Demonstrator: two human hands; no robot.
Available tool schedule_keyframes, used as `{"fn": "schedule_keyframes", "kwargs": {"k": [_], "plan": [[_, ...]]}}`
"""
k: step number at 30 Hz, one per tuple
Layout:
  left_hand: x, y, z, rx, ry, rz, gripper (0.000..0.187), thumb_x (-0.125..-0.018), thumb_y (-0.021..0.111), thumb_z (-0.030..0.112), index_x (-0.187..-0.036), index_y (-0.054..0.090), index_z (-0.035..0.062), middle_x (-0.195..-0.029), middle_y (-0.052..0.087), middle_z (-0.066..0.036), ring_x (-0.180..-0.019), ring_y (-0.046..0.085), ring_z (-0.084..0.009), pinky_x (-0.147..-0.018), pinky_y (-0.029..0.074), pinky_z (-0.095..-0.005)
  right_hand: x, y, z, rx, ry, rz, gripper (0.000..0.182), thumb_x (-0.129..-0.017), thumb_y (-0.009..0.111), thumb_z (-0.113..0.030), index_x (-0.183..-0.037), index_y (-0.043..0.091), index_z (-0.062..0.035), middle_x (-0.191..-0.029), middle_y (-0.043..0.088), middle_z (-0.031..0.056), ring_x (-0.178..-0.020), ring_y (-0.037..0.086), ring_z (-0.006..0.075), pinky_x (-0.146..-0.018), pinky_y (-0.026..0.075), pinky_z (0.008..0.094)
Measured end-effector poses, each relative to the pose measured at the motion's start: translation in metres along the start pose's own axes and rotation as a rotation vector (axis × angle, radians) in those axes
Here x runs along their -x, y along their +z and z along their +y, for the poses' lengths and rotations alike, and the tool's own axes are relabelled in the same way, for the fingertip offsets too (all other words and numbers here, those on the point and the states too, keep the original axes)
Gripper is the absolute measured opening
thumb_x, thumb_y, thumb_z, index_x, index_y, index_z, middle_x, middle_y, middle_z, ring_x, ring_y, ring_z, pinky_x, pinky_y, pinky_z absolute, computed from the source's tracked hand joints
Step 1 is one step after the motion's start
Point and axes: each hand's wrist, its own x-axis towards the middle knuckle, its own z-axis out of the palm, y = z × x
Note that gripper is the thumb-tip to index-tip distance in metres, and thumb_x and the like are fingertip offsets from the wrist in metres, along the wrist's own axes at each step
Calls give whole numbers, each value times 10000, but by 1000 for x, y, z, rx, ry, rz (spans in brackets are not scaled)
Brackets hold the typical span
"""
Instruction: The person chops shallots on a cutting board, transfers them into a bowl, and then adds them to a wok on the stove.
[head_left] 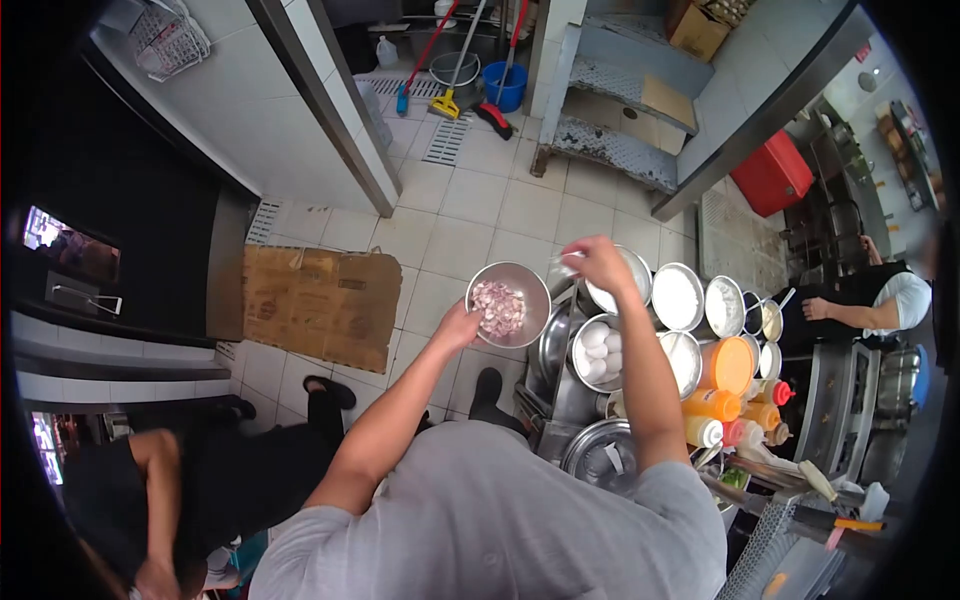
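Observation:
My left hand (458, 326) grips the rim of a round metal bowl (540, 308), thumb at the near left side. Small pinkish-white chopped pieces (498, 308), perhaps meat, lie inside it. To the right of the bowl, my right hand (598, 268) is raised over the edge of a round metal container (632, 272) with pale contents. Its fingers are bent together around something small and whitish that I cannot make out. Just below that hand and forearm stands a metal pot of white eggs (598, 352). Beside it are tubs of white powder (678, 297).
Sauce bottles (713, 405) and an orange-lidded tub (730, 366) crowd the counter's right. Cardboard (320, 305) lies on the tiled floor. One person in black (200, 480) stands at left, another (870, 305) at right. Metal steps (612, 150), mops and a blue bucket (506, 88) are ahead.

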Motion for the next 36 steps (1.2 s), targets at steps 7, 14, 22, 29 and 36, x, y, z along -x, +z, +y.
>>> {"fn": "schedule_keyframes", "kwargs": {"k": [7, 14, 22, 29, 36], "plan": [[-18, 12, 10, 24, -32, -48, 337, -966, 452, 114, -1281, 524, 20, -1068, 668, -105, -830, 686, -163, -629, 603, -318, 12, 57, -35, 247, -141, 21, 244, -862, 652, -160, -1050, 727, -23, -945, 717, 206, -923, 688, 343, -850, 530, 412], [-23, 30, -12, 107, 92, -62, 385, -902, 480, 106, -1260, 540, -23, -1112, 658, -190, -910, 706, -272, -672, 627, -402, 23, 146, 8, 403, -128, 43, 394, -830, 657, -149, -1217, 608, -89, -1190, 589, 300, -1134, 567, 458, -934, 499, 502], [-16, -5, -26, 205, 112, 92, 361, -926, 431, 70, -1266, 524, -6, -1080, 653, -130, -841, 697, -207, -635, 617, -339, -8, 151, -24, 694, -182, -66, 239, -940, 512, -204, -1044, 642, -33, -935, 688, 272, -879, 679, 450, -802, 548, 523], [14, -60, -35, 290, 89, 203, 412, -927, 415, 77, -1323, 500, -2, -1159, 635, -172, -946, 696, -254, -708, 633, -400, -42, 186, -71, 510, -397, -303, 359, -883, 647, -314, -1123, 687, -50, -1063, 659, 289, -1051, 630, 437, -935, 502, 484], [23, -77, -35, 359, 143, 250, 388, -916, 424, 76, -1270, 555, -11, -1136, 659, -155, -964, 693, -254, -718, 629, -402, -30, 221, -75, 574, -781, -277, 402, -819, 666, -172, -1202, 629, -56, -1125, 638, 284, -1077, 609, 439, -955, 492, 479]]}}
